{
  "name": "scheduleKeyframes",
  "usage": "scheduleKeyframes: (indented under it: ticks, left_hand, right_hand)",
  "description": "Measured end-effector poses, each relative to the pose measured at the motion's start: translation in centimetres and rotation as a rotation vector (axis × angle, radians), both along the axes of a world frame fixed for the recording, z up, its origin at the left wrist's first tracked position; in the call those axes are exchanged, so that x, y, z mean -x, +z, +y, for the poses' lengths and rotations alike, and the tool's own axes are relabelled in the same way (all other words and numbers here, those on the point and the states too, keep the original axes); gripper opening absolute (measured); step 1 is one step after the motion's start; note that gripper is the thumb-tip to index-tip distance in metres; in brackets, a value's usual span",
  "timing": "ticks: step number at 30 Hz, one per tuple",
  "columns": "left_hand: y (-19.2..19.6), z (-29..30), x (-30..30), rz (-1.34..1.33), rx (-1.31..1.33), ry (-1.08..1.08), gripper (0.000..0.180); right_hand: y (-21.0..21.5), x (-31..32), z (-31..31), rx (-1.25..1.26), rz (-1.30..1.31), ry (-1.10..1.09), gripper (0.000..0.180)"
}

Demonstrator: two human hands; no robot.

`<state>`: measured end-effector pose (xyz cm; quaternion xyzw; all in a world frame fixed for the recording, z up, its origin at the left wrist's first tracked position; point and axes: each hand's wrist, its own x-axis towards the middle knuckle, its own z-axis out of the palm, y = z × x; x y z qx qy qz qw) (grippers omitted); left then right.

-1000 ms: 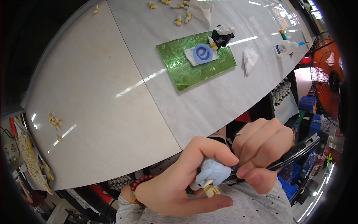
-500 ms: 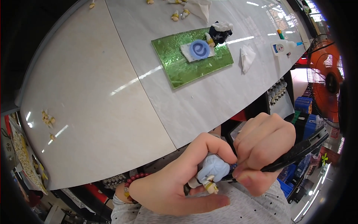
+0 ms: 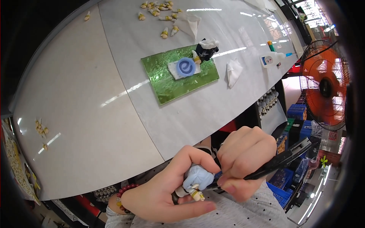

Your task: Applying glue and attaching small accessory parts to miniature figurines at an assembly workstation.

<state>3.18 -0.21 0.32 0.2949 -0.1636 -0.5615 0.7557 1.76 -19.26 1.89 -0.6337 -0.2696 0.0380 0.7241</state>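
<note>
My left hand is closed around a small figure, pale blue with a cream and yellow piece at its lower end. Thumb lies below it, fingers curl over the top. The figure is held off the tabletop, in front of my grey dotted shirt, below the near edge.

My right hand is closed on a black knife. Its handle runs up and to the right past my knuckles; the tip end meets the figure between the two hands. The tip itself is hidden by fingers.

On the tabletop, well apart from both hands: a green mat carrying a white square with a blue round piece and a dark figure at its far edge. Just right of the mat, a crumpled tissue. Further right, a glue bottle. Small cream parts scattered at the far side; a few more near the left edge.

An orange fan stands right of the tabletop.
</note>
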Motion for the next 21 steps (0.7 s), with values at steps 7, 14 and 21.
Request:
scheduleKeyframes:
  ticks: [7, 14, 21]
  left_hand:
    - [0.19, -0.11, 0.13, 0.022, 0.021, 0.015, 0.044]
    - [0.01, -0.04, 0.02, -0.005, 0.013, 0.019, 0.045]
    - [-0.01, -0.16, 0.04, -0.049, 0.015, 0.05, 0.045]
  right_hand:
    - [0.05, -0.03, 0.1, -0.018, -0.039, -0.008, 0.013]
    - [-0.21, -0.19, 0.0, -0.024, -0.031, 0.007, 0.012]
    - [0.34, 0.3, -0.06, 0.064, 0.052, -0.031, 0.023]
